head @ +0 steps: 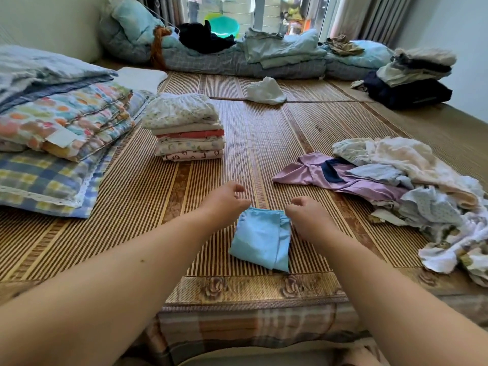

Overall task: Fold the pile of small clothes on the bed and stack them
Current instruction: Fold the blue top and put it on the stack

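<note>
- At the far left, folded quilts [60, 120] lie on the bamboo mat [132, 207] of the bed
- Just beside them, a neat stack of folded clothes [187, 130] stands on the mat
- The left hand [227, 200], with fingers curled, pinches the top left corner of the blue garment [261, 239]
- The blue garment lies folded on the mat near the front edge, between both hands
- The right hand [307, 215], also curled, pinches its top right corner
- At the right, well apart from the stack, the pile of unfolded clothes [412, 191] lies loose
</note>
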Motion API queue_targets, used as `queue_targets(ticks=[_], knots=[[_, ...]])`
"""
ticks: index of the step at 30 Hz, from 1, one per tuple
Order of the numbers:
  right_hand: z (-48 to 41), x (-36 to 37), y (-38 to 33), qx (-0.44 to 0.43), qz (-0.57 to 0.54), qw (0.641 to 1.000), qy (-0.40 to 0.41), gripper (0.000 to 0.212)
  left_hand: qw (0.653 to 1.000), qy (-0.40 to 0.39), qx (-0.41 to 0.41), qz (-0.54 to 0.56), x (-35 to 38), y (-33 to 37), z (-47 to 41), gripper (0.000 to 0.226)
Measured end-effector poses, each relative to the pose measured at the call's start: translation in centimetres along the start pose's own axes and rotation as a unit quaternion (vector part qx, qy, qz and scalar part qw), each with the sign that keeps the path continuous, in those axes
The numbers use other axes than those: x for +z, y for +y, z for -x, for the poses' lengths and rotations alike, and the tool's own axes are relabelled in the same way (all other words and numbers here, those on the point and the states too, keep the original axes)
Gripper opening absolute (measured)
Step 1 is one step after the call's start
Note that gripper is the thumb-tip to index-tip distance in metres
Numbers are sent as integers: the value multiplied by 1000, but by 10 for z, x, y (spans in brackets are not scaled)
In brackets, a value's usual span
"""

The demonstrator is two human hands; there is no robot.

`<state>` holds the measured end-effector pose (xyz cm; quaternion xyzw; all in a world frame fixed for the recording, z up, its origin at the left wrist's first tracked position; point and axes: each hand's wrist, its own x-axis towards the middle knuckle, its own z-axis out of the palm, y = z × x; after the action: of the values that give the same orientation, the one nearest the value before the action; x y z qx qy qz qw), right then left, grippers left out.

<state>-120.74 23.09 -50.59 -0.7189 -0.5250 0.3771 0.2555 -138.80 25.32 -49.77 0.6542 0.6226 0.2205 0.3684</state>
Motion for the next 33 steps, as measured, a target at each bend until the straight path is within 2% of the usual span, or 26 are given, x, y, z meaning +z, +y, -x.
queue_targets(ticks=[3, 5, 7, 10, 11, 14, 16, 18, 19, 20, 21, 22, 23, 24, 25, 26, 27, 29, 31, 33], knots=[[-9, 2, 5, -115, 127, 985, 34, 52, 994, 4, -35, -103, 4, -18, 6, 53], [-19, 5, 1, -172, 164, 971, -6, 62, 984, -30, -67, -163, 8, -24, 16, 60], [-27, 13, -8, -180, 203, 959, -75, 78, 973, -66, -94, -202, 15, -24, 27, 58], [-34, 25, -20, -138, 294, 936, -134, 93, 970, -61, -100, -212, 26, -23, 37, 43], [-35, 28, -23, -115, 308, 933, -149, 87, 971, -58, -98, -209, 27, -23, 37, 39], [-31, 25, -28, -97, 302, 930, -186, 45, 978, -73, -88, -172, 23, -22, 39, 22], [-23, 13, -30, -122, 205, 953, -187, 26, 991, -74, -71, -91, 16, -23, 40, 16], [-13, -4, -34, -125, 34, 976, -176, 18, 991, -54, -71, 99, 8, -25, 40, 23], [-8, -12, -39, -121, -43, 979, -161, 21, 964, -43, -89, 247, 5, -25, 39, 30], [-4, -17, -43, -110, -106, 978, -144, 26, 909, -38, -116, 398, 2, -23, 37, 36], [0, -20, -48, -99, -155, 975, -127, 32, 840, -36, -133, 524, -2, -20, 36, 38], [1, -20, -54, -93, -182, 972, -114, 39, 782, -34, -139, 606, -6, -17, 34, 38], [2, -20, -59, -94, -189, 972, -101, 45, 748, -29, -132, 650, -9, -15, 32, 36], [1, -19, -64, -108, -169, 975, -90, 50, 737, -25, -116, 665, -14, -12, 30, 34], [0, -18, -68, -129, -140, 978, -83, 45, 750, -22, -99, 654, -19, -10, 29, 37], [-4, -17, -73, -147, -118, 979, -80, 35, 779, -24, -86, 621, -25, -8, 27, 41], [-8, -16, -78, -153, -108, 979, -83, 25, 814, -25, -76, 576, -31, -9, 24, 41], [-18, -14, -89, -151, -101, 978, -99, 18, 883, -19, -61, 465, -48, -13, 14, 37], [-30, -9, -105, -161, -84, 977, -109, 28, 939, -7, -30, 344, -70, -18, 1, 36], [-44, -3, -124, -173, -76, 974, -127, 51, 980, 25, 20, 198, -97, -19, -15, 48]])
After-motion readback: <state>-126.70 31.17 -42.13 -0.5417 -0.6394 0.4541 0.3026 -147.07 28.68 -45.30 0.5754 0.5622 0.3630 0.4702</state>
